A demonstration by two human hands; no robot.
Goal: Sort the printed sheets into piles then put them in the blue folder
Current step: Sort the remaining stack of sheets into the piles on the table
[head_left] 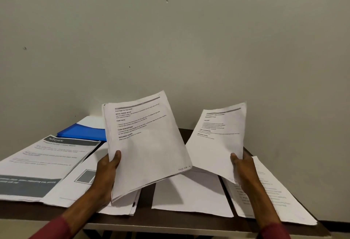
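The left hand is gripping a thick stack of white printed sheets by its lower left edge. Its thumb is lying across the front page, and the stack is tilting up above the dark brown table. The right hand is pinching a thin white printed sheet near its lower right corner and holding it raised just right of the stack.

The flat blue folder is lying on the table beyond the left hand and to its left, partly hidden behind the stack. Left of that hand, a pile topped by a grey-banded page is resting. Under the left wrist, another pile of white pages is lying. Between the hands, below the held papers, a blank white sheet is lying flat. Beneath the right hand, a further pile of printed pages is lying.
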